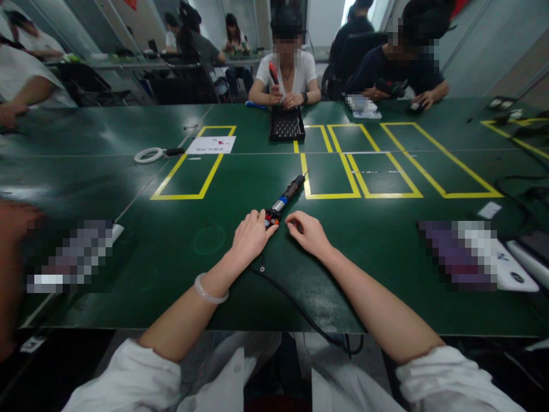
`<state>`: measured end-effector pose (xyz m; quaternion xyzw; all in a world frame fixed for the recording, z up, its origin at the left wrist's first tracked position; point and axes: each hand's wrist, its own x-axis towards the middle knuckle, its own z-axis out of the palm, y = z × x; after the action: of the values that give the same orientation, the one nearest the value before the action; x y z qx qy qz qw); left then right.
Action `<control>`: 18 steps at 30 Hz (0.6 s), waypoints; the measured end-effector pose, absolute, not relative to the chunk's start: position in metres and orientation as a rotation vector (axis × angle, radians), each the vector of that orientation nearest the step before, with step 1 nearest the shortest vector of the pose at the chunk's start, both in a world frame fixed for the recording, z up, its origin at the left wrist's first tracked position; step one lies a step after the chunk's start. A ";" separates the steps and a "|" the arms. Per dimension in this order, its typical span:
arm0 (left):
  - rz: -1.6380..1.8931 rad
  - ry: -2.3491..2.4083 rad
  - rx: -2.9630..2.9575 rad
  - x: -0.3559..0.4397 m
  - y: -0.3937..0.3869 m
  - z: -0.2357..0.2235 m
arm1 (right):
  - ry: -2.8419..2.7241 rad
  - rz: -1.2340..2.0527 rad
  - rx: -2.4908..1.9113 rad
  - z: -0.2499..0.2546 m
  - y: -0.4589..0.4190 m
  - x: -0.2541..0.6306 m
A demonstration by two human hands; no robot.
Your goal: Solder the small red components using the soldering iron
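An electric screwdriver (286, 197) with a black, blue and silver body lies on the green table (171, 229), tip pointing away from me. My left hand (251, 236) rests on the table with its fingers curled against the tool's near end. My right hand (309, 233) lies just right of that end, fingers bent and pinched together, and what they hold, if anything, is too small to make out. A black cable (295, 306) runs from the tool back between my arms and over the table's near edge.
Yellow taped rectangles (193, 171) mark the table. A black tray (287, 125), a white paper (211, 145) and a white ring (148, 155) lie farther away. A person opposite holds a red-handled tool (273, 73). Other people sit around. Blurred items lie left and right.
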<state>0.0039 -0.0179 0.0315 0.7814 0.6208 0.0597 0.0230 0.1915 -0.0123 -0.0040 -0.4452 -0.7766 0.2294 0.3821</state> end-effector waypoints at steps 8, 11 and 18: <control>-0.005 2.080 2.359 -0.055 -0.032 0.034 | -2.000 0.571 -1.096 -0.008 -0.009 0.194; -0.048 2.177 2.289 -0.090 -0.043 0.034 | -2.004 0.562 -1.087 -0.009 -0.009 0.194; -0.096 2.416 1.991 -0.181 -0.068 0.038 | -2.023 0.559 -1.076 -0.010 -0.009 0.194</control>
<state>-0.1813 -0.0676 0.0375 0.6357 0.7713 -0.0307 0.0048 0.1936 -0.0091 -0.0099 -0.4219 -0.7927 0.2190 0.3816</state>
